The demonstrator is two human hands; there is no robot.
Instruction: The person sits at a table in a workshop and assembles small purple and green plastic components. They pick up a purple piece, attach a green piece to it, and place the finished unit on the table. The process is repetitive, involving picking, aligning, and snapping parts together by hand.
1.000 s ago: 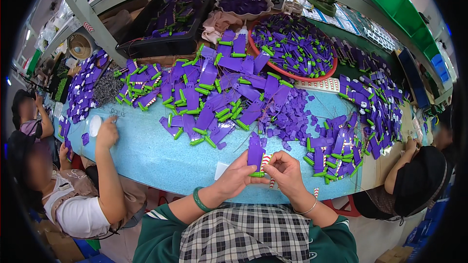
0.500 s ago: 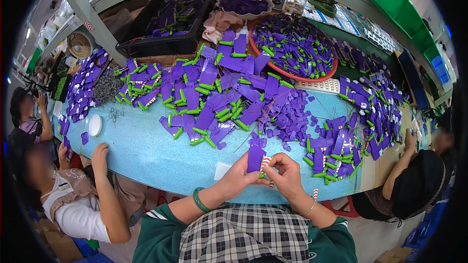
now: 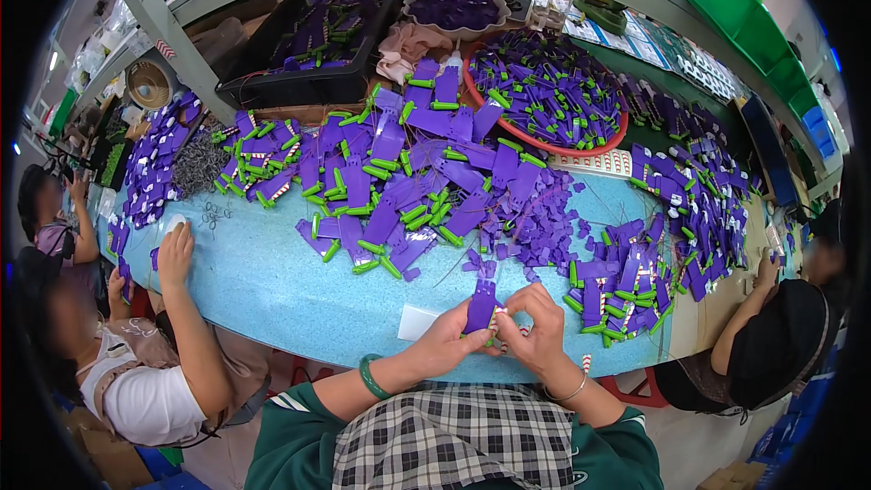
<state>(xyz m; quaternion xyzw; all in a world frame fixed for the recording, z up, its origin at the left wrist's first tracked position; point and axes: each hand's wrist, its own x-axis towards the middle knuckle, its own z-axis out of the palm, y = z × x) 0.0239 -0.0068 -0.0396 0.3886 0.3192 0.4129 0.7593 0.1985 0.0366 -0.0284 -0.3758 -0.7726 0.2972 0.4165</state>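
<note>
Left hand: from my remote seat I saw the left hand (image 3: 443, 343) pinching a flat purple piece (image 3: 481, 306) between thumb and fingers.
Right hand: I made out the right hand (image 3: 535, 331) with thumb and index fingertip pressed together on a striped strip (image 3: 499, 310), mostly hidden, at the piece's right side.
Piece in hand: it was above the near edge of the blue table (image 3: 299, 295), beside a white card (image 3: 417, 322), with a little green showing at its lower end.
Red basin: at the far side I saw the red basin (image 3: 588, 151) heaped with purple pieces with green ends.
Black tray: the black tray (image 3: 299, 89), left of the basin, held similar purple and green pieces, some with striped strips.
Scalloped bowl: the pale scalloped bowl (image 3: 454, 32) behind was full of dark purple parts.
Clear jar: I could not tell what the clear jar (image 3: 552, 4) contained.
Green bin: the green bin (image 3: 726, 9) ran along the upper right; its inside was hidden from me.
Loose heaps: outside the containers, a central heap of purple-green pieces (image 3: 386, 172) touched a scatter of small purple chips (image 3: 544, 222).
Co-worker: at left, a co-worker's hand (image 3: 175, 259) partly covered a white dish (image 3: 177, 220).
</note>
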